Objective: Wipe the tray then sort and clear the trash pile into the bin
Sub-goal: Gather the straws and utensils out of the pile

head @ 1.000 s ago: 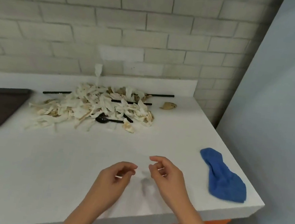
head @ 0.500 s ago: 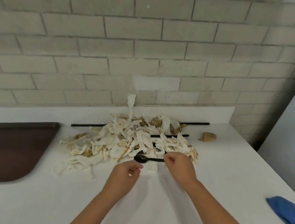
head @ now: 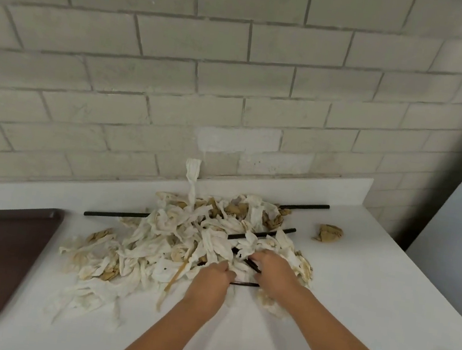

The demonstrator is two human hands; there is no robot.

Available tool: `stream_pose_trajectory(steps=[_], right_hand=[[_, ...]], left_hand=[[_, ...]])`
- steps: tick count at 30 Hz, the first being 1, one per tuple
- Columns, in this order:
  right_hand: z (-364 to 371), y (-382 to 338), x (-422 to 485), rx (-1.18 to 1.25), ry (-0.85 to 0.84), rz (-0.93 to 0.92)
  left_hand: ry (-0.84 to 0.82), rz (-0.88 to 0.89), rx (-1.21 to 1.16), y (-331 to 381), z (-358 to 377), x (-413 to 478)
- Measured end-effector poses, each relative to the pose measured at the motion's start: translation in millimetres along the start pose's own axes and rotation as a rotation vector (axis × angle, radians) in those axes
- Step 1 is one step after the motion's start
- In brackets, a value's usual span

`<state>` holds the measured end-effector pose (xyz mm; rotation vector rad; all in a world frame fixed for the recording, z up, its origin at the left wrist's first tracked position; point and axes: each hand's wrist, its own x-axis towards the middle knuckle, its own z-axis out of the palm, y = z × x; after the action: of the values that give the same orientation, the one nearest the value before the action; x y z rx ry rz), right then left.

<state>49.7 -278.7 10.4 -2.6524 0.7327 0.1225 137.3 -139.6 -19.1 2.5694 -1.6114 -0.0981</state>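
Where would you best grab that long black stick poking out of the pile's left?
Pinch the black stick at its bare left end, from above-left: it lies flat, the rest is buried under paper strips, so it likely slides out lengthwise.

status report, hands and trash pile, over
Left hand and right hand in trash pile near edge, grip unclear. Black spoon handle between them. Straws tangled through the paper.
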Motion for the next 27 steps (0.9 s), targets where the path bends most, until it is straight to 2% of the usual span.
stream_pose_trajectory(steps=[4, 8, 13, 17, 20, 23, 27], right_hand=[[-26.4, -6.1, 0.0, 0.005, -0.151, 0.028], [-51.1, -12.9, -9.3, -0.002, -0.189, 0.074], [-90.7, -19.7, -31.1, -0.238, -0.112, 0.062], [-130.0, -24.0, -46.7, -0.24, -0.096, 0.036], [-144.7, -18.5, -43.8, -0.19, -0.091, -0.005], [-140.9, -0.6, -21.5, -0.074, -0.013, -0.037], [-111.4, 26.1, 25.7, 0.028, 0.041, 0.018]], left_hand=[[-0.025, 0.026, -0.08, -9.5, -9.9, -5.4], [0.177, -0.084, -0.277, -17.7, -26.6, -21.2], [0.28, -0.257, -0.589, -33.7, -76.1, -41.4], [0.402, -0.408, -0.749, -64.8, -103.6, -41.1], [0.457, -0.526, -0.686, -101.2, -109.2, -27.8], [0.422, -0.65, -0.612, -139.5, -103.9, -4.6], [0.334, -0.696, -0.271, -183.9, -80.7, 23.2]])
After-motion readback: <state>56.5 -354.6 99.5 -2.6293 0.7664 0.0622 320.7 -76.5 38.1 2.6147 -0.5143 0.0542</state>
